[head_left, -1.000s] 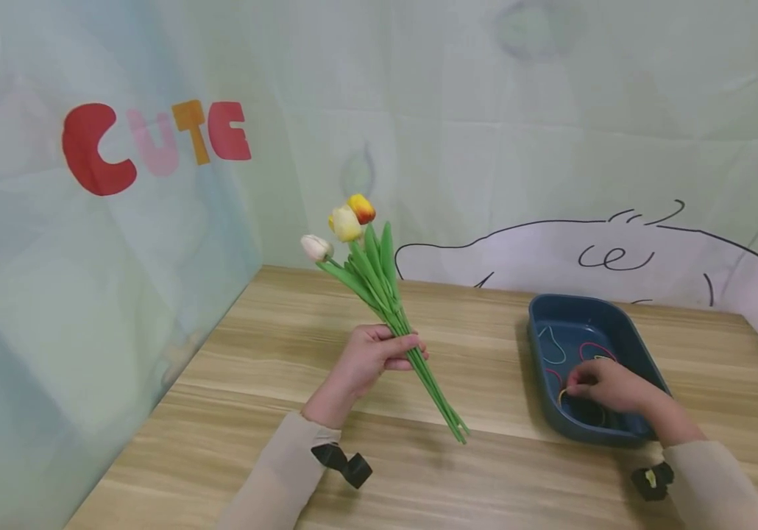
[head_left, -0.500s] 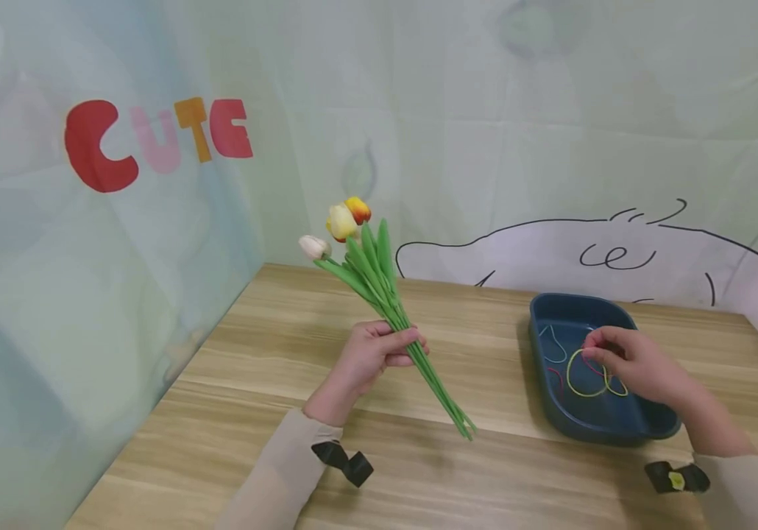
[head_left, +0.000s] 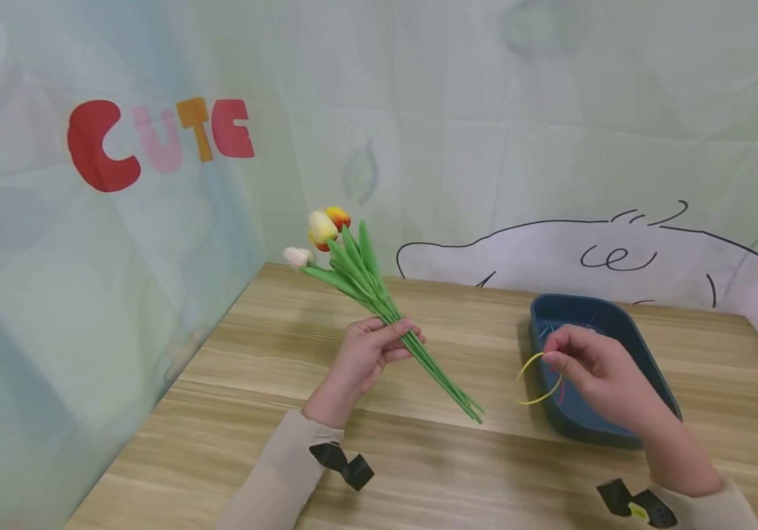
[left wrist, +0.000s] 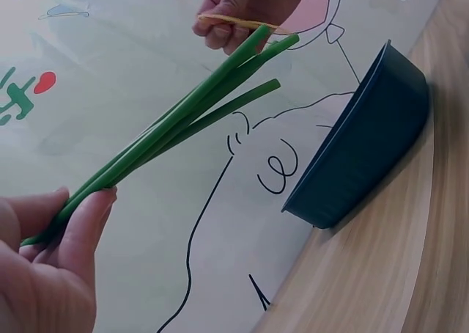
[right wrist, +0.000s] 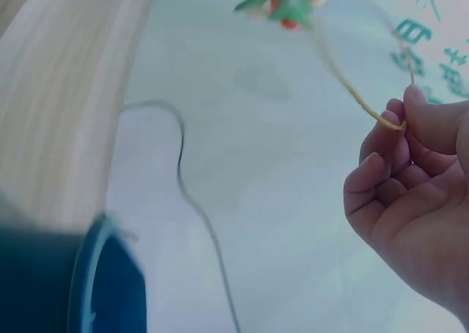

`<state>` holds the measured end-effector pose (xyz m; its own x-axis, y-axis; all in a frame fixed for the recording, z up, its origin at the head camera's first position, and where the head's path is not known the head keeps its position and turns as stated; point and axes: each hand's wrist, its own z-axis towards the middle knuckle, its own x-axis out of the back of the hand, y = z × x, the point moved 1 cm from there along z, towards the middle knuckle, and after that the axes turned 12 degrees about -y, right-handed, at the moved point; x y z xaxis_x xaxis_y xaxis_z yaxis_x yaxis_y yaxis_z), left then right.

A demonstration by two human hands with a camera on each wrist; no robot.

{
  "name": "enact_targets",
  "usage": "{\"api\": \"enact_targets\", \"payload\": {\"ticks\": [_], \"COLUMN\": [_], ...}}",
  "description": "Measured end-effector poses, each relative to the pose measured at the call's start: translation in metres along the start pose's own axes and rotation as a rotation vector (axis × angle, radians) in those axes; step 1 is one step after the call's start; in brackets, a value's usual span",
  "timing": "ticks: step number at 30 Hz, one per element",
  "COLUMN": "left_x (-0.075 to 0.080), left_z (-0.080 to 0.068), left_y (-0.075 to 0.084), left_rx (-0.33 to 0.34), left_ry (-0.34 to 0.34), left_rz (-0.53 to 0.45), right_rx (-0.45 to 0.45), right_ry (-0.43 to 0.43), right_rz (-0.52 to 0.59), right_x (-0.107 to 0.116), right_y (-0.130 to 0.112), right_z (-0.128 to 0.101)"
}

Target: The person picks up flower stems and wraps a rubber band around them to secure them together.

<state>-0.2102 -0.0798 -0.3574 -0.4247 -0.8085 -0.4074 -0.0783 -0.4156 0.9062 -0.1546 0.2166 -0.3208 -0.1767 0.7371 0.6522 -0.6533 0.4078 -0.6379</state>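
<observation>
In the head view my left hand (head_left: 369, 357) grips a bunch of artificial tulips (head_left: 359, 280) by the stems, thumb across them. Their white, yellow and orange-red heads lean to the upper left, and the green stem ends point down to the right. My right hand (head_left: 600, 372) pinches a yellow rubber band (head_left: 538, 400) between thumb and forefinger, over the left wall of a dark blue basin (head_left: 571, 427). The band hangs as a loop, apart from the stems in the head view. In the left wrist view the stems (left wrist: 176, 120) overlap the right hand.
The basin stands on the right of the wooden table (head_left: 419, 471), with a red rubber band (head_left: 561, 390) and a bluish one partly showing inside. A printed cloth backdrop (head_left: 458, 147) rises along the table's back and left edges.
My right hand has lifted the yellow rubber band out of the basin and carried it left and up. The tulips have tilted further left, their stem ends swinging up to the right.
</observation>
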Motion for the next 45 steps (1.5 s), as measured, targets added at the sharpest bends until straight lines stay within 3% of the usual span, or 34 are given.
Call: {"api": "enact_targets", "payload": {"ticks": [8,12,18,25,32,45], "left_x": [-0.001,-0.001,-0.003,-0.003,-0.004,-0.007], "left_z": [-0.001,-0.001,-0.002,-0.004,-0.007,-0.011], "left_y": [0.002,0.002,0.002,0.003,0.007,0.006], "left_rx": [-0.006,-0.005,-0.009,-0.055,-0.097,-0.180], "left_ry": [0.037,0.044,0.025,-0.067,-0.142,-0.337], "left_rz": [-0.020,-0.026,-0.041,-0.074,-0.083,-0.092], "right_rx": [0.167,0.178,0.197,0.218,0.160,0.256], "right_ry": [-0.032,-0.053,-0.056,-0.038,-0.059,-0.012], "right_rz": [0.024,-0.010,0.038,0.028,0.021,0.163], "right_x": [-0.021,-0.029,-0.038,-0.041,-0.038,-0.042], "right_y": [-0.023,-0.032,-0.040,-0.041,-0.042,-0.036], "right_z": [0.010,0.013,0.016,0.017,0.016,0.017]}}
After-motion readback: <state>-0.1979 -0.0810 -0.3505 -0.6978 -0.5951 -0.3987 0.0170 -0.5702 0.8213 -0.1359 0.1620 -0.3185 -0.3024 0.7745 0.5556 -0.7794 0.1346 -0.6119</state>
